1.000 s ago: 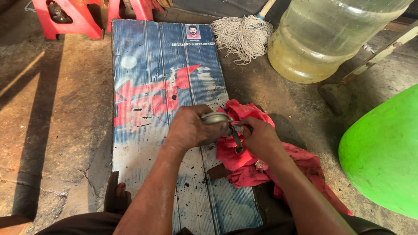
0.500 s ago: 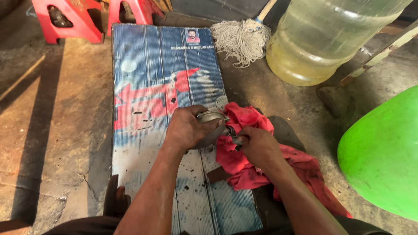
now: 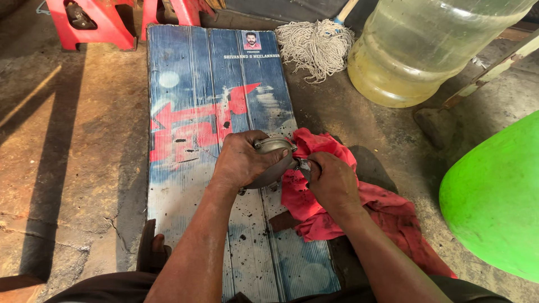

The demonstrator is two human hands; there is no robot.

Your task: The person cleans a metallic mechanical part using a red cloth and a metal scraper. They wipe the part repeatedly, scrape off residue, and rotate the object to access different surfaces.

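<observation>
My left hand (image 3: 242, 160) grips a rounded grey metal part (image 3: 273, 147) from above, holding it over the printed corrugated sheet (image 3: 196, 101) that lies on the floor. My right hand (image 3: 331, 180) is closed on a small dark metal piece (image 3: 304, 164) at the right side of that part. Both hands meet at the sheet's right edge. A crumpled red cloth (image 3: 320, 213) lies under and beside my right hand. Most of the metal part is hidden by my fingers.
A large clear jug of yellowish liquid (image 3: 426, 50) stands at the back right, with a white mop head (image 3: 314, 45) beside it. A bright green rounded object (image 3: 494, 196) fills the right edge. Red plastic stools (image 3: 95, 19) stand at the back left. Bare concrete floor (image 3: 73, 151) surrounds the sheet.
My right hand has slid up closer to the metal part, covering the dark piece that hung below it a second ago. My left hand has kept its grip.
</observation>
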